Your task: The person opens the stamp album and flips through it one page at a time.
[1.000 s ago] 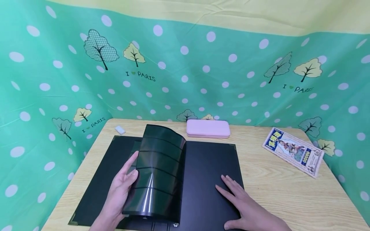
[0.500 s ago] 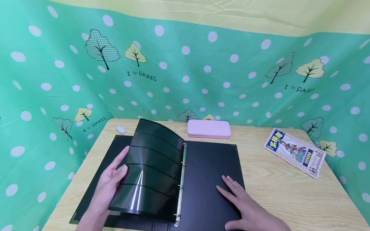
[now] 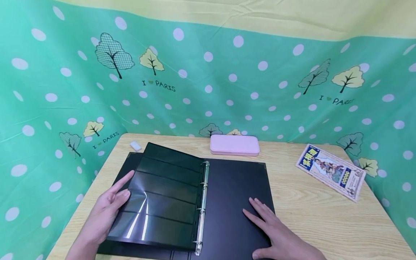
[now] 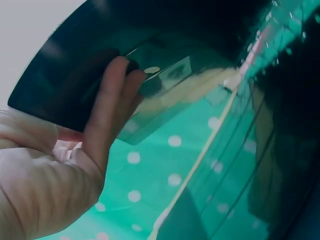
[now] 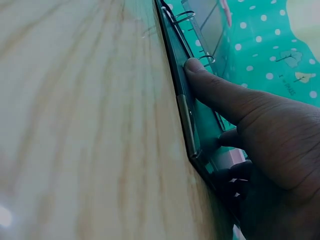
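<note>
A black ring binder (image 3: 237,202) lies opened flat on the wooden table, metal rings (image 3: 202,209) down its middle. My left hand (image 3: 103,213) pinches the outer edge of the dark pocket pages (image 3: 162,202), thumb on top and fingers beneath. The pages slope over the left cover, still a little raised at that edge. In the left wrist view the thumb lies against the glossy page (image 4: 55,85). My right hand (image 3: 279,231) rests spread on the right inside cover near its lower right corner, fingers straight. The right wrist view shows its thumb by the cover's edge.
A pink case (image 3: 234,144) stands at the table's back edge beyond the binder. A small white block (image 3: 135,146) sits at the back left. To the right lies a colourful printed booklet (image 3: 331,171). A green dotted curtain (image 3: 227,90) surrounds the table.
My left hand has moved left and down, carrying the pages from upright and curved over to the left side. The rings came into view. My right hand stayed in place.
</note>
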Demonstrator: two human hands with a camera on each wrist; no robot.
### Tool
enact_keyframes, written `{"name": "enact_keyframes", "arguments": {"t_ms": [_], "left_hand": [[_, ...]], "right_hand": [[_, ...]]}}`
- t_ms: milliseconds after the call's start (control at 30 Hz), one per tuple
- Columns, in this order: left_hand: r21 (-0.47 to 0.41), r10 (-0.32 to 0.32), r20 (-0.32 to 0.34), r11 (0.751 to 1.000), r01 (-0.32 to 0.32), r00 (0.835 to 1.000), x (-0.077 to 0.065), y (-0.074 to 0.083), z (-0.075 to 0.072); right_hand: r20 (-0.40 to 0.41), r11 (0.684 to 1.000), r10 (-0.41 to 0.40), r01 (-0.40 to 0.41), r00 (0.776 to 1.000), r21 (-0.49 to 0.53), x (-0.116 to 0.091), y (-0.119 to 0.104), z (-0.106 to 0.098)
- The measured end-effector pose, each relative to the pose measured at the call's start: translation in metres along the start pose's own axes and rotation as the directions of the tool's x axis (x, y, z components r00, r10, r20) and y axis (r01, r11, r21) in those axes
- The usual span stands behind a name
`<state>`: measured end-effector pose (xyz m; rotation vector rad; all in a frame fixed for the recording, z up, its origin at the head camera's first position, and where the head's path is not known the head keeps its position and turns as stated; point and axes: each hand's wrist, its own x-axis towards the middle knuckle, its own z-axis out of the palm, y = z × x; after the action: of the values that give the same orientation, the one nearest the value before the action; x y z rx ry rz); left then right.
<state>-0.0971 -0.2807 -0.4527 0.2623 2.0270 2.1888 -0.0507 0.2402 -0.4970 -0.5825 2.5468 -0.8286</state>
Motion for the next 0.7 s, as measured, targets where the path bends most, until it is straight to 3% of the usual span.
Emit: {"name": "enact_keyframes", "arguments": {"t_ms": [167,400,467,533,700], "left_hand": [[0.189,-0.065,-0.087,0.979,0.081,0.994,-0.001,-0.008,-0.005],[0.42,-0.149,-0.136,0.887,0.194,0.979,-0.002,-0.016,-0.007],[0.452,-0.19,-0.143,0.861,0.235,0.971,-0.001,-0.016,-0.007],[0.445,-0.237,-0.149,0.851,0.279,0.96,0.001,-0.016,-0.007],[0.418,-0.346,-0.189,0.818,0.394,0.919,0.009,-0.02,-0.002]], "right_hand": [[-0.003,1.0,-0.005,0.005,1.0,0.0,0.0,0.0,0.001],[-0.005,1.0,-0.001,0.001,1.0,0.011,-0.001,-0.001,0.001],[-0.006,1.0,-0.005,0.005,1.0,0.005,-0.001,0.0,0.002],[-0.009,1.0,-0.011,0.011,1.0,-0.002,-0.001,0.0,0.002],[-0.009,1.0,-0.022,0.022,1.0,-0.008,0.0,0.001,0.002]]}}
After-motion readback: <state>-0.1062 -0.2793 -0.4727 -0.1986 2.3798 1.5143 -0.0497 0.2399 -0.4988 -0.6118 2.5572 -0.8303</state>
